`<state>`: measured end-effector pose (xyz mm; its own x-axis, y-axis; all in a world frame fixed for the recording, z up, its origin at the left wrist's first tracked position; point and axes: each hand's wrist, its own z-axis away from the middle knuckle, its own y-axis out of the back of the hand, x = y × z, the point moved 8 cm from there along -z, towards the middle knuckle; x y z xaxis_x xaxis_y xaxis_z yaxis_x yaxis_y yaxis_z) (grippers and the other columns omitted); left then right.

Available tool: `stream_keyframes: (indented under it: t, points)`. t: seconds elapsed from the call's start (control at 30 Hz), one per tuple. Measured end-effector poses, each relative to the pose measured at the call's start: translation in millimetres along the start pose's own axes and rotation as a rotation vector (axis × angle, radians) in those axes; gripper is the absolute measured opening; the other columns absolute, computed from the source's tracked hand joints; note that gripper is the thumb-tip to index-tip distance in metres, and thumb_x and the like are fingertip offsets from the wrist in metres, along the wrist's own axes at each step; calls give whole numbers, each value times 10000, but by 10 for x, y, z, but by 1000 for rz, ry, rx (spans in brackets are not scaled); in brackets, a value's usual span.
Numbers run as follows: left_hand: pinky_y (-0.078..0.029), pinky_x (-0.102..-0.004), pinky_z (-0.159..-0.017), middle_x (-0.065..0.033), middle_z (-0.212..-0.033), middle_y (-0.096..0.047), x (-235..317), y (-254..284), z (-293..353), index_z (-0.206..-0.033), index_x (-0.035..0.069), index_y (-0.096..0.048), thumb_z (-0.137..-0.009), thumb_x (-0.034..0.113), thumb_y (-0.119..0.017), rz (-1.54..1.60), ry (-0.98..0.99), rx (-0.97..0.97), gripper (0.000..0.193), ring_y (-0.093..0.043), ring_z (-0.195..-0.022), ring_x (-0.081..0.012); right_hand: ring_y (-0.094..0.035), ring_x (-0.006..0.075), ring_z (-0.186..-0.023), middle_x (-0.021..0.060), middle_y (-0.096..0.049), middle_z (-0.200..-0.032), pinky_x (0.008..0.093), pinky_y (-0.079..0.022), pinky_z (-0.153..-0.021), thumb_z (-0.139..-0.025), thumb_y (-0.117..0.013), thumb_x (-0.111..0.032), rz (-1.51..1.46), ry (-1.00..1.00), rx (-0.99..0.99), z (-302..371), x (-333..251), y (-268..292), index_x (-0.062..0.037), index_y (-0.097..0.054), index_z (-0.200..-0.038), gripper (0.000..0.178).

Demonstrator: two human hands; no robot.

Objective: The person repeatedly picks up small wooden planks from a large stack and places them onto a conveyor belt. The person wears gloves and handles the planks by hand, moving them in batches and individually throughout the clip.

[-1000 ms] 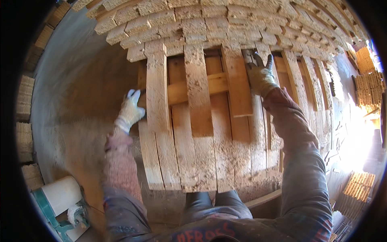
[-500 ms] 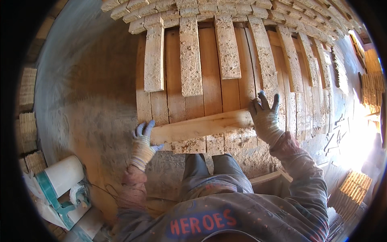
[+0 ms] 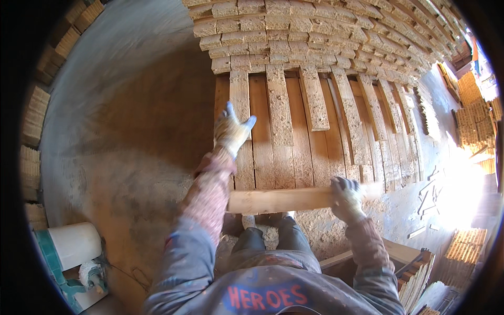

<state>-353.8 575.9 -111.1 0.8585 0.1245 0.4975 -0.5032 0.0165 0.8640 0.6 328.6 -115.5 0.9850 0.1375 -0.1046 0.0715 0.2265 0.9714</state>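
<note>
Both hands wear pale work gloves with bluish fingertips. My right hand (image 3: 347, 199) is closed round a smooth wooden board (image 3: 281, 200) near its right end. The board lies crosswise at the near edge of a layer of planks (image 3: 262, 165). Farther forward and to the left, my left hand (image 3: 231, 131) has its fingers and thumb apart. It is over the near part of a rough plank (image 3: 239, 92) that juts from the stack; whether it touches the plank is hard to tell. Several more rough planks (image 3: 280, 107) jut toward me beside it, with gaps between them.
A tall stack of rough-edged planks (image 3: 294, 23) rises at the far side. A white and green machine (image 3: 76, 247) stands on the floor at lower left. More wood piles line the left edge and the right side. Scrap strips (image 3: 430, 194) lie on the floor at right.
My left hand has left the crosswise board's left end and moved forward to the jutting plank. My right hand has come nearer to me, gripping the board, which now lies closer and straighter.
</note>
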Motion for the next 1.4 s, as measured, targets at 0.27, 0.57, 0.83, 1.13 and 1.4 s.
stream_keyframes:
  t: [0.27, 0.57, 0.83, 1.13, 1.4]
  points:
    - [-528, -518, -880, -220, -1292, -466, 117, -452, -206, -1653, 231, -108, -883, 463, -725, -218, 258, -8, 1013, -548, -1120, -379, -520, 383, -1235, 172, -535, -1320, 489, -454, -1044, -570, -845, -113, -150, -398, 234, 1134, 884, 527, -81, -510, -1401, 896]
    - [-517, -567, -928, -285, -1380, -426, 18, -536, -162, -1652, 278, -128, -882, 469, -747, -297, 270, 31, 1007, -523, -1198, -445, -558, 378, -1185, 226, -528, -1292, 446, -508, -1015, -552, -951, -245, -552, -333, 165, 200, 963, 499, 35, -447, -1437, 1056]
    - [-532, -543, -938, -285, -1374, -535, 101, -385, -469, -1648, 297, -147, -825, 536, -752, -128, 329, -52, 1049, -612, -1203, -428, -533, 433, -1184, 250, -525, -1301, 513, -452, -1036, -645, -913, -440, -597, -436, 172, -656, 848, 74, 16, -468, -1389, 980]
    - [-540, -568, -902, -340, -1360, -497, 152, -464, -445, -1642, 344, -141, -865, 510, -731, -200, 340, 52, 990, -630, -1140, -483, -549, 447, -1193, 259, -579, -1256, 521, -461, -1025, -701, -838, -602, -89, -420, 204, -861, 615, 157, 19, -490, -1346, 960]
    - [-528, -565, -910, -312, -1307, -501, 16, -480, -4, -1633, 310, -201, -865, 475, -744, -245, 344, -13, 955, -588, -1174, -460, -571, 424, -1188, 237, -582, -1271, 510, -489, -999, -710, -829, -624, -141, -457, 61, -956, 718, 89, -8, -500, -1349, 947]
